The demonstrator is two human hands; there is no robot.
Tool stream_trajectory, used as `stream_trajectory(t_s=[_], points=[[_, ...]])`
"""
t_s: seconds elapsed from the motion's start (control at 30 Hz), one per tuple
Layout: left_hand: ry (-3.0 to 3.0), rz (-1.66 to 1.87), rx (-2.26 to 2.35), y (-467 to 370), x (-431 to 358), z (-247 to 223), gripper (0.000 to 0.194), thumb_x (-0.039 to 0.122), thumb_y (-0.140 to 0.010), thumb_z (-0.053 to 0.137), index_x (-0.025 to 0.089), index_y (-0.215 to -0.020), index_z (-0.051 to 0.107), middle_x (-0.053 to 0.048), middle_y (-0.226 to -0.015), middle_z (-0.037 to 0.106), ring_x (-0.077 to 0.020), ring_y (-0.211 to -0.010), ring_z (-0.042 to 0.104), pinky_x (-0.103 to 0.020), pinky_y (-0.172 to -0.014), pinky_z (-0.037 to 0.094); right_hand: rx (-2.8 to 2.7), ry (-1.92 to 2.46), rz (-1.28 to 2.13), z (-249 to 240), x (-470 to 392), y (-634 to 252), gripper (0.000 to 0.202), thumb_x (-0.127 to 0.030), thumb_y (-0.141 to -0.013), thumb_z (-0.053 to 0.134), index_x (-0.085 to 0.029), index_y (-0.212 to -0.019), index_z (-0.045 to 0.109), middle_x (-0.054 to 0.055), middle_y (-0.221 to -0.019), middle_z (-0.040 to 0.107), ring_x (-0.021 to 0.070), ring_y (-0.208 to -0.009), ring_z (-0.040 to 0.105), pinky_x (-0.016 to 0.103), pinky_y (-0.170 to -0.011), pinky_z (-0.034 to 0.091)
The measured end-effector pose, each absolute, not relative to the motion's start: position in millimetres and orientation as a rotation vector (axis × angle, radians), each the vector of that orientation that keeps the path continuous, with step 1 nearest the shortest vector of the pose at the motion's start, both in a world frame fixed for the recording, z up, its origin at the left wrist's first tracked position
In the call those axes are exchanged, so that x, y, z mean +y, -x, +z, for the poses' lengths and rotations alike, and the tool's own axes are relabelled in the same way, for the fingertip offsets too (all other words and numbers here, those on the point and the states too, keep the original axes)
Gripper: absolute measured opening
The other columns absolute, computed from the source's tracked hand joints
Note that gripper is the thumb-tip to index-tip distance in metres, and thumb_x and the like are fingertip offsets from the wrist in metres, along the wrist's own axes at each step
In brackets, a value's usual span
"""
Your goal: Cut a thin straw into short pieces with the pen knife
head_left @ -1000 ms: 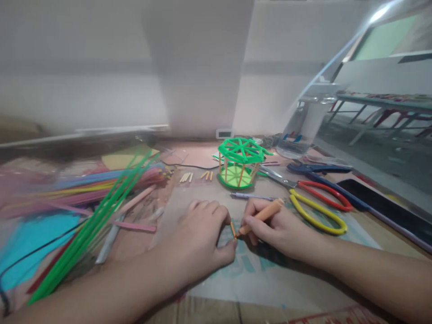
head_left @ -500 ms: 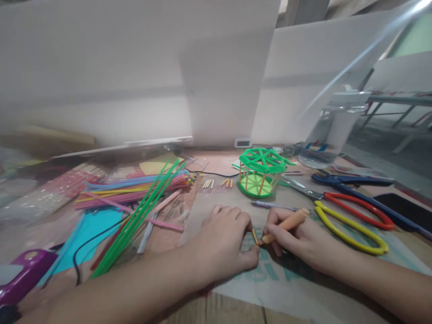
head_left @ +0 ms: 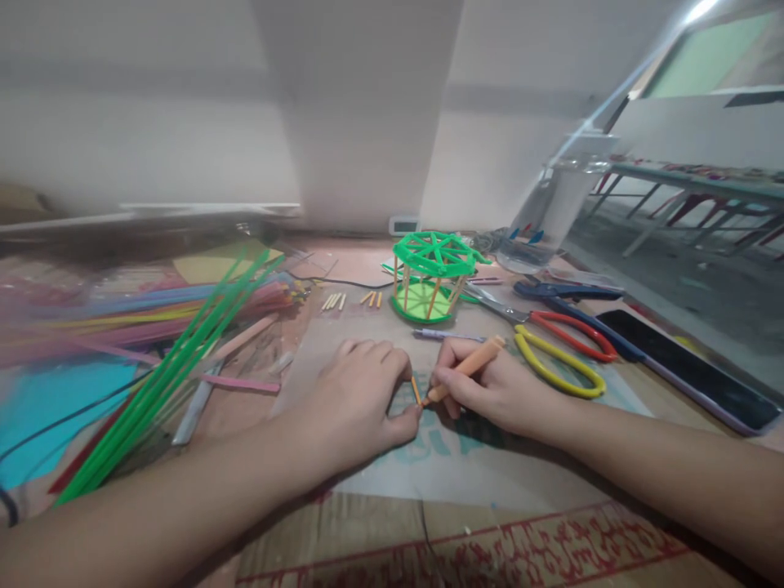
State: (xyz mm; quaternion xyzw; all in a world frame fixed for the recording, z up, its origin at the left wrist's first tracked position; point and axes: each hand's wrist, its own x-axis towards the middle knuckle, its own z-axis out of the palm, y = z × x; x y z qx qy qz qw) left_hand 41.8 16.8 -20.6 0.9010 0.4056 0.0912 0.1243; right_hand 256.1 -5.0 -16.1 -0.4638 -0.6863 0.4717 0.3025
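Note:
My left hand (head_left: 367, 398) rests on the plastic sheet (head_left: 367, 478), its thumb and index finger holding a small orange stick (head_left: 416, 390) between them. My right hand (head_left: 483, 388) is closed round an orange marker (head_left: 471, 362), whose tip touches or nearly touches the stick's near end. Behind the hands stands a green round frame (head_left: 434, 253) with upright sticks between its top and its yellow-green base. To its left lie several short sticks, pale ones (head_left: 334, 302) and orange ones (head_left: 371, 299). A thin pen (head_left: 447, 334) lies just beyond my right hand.
Scissors (head_left: 563, 367) with red and yellow handles, blue-handled pliers (head_left: 567, 291) and a phone (head_left: 686, 367) lie at the right. Green pipe cleaners (head_left: 165, 384) and coloured bundles lie at the left. A clear container (head_left: 542, 216) stands at the back right.
The view has shifted, so the hands and objects appear further left and higher, and more of the phone and near table edge shows. Both hands keep their hold and position beside each other.

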Motion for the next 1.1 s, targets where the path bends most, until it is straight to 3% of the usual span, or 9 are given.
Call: stream_trajectory(t_s=[0.63,0.83,1.1], points=[[-2.576,0.343,1.088,-38,19,-22,0.021,0.032,-0.085,0.069,0.021,-0.102,0.064,-0.007,-0.101,0.069,-0.0315,-0.102,0.062,-0.05,-0.096,0.046,-1.795,1.199,1.272,-15,-5,-255,0.021,-0.035,-0.095,0.062,-0.023,-0.082,0.051,-0.002,-0.062,0.062,0.0138,-0.058,0.06,0.026,-0.057,0.046],[-2.518,0.396,1.134,-37,20,-27,0.019,0.032,-0.083,0.068,0.021,-0.098,0.064,-0.007,-0.101,0.07,-0.0317,-0.103,0.063,-0.048,-0.094,0.047,-1.808,1.256,1.09,-17,-3,-254,0.018,-0.035,-0.1,0.057,-0.024,-0.086,0.053,-0.001,-0.067,0.067,0.0165,-0.065,0.064,0.03,-0.068,0.05],[-2.483,0.457,1.132,-38,16,-32,0.022,0.03,-0.078,0.069,0.022,-0.099,0.066,-0.007,-0.102,0.071,-0.0317,-0.103,0.063,-0.046,-0.092,0.048,-1.812,1.34,1.029,-16,-3,-252,0.02,-0.035,-0.099,0.058,-0.024,-0.083,0.053,0.0,-0.066,0.069,0.0178,-0.065,0.066,0.031,-0.068,0.05]])
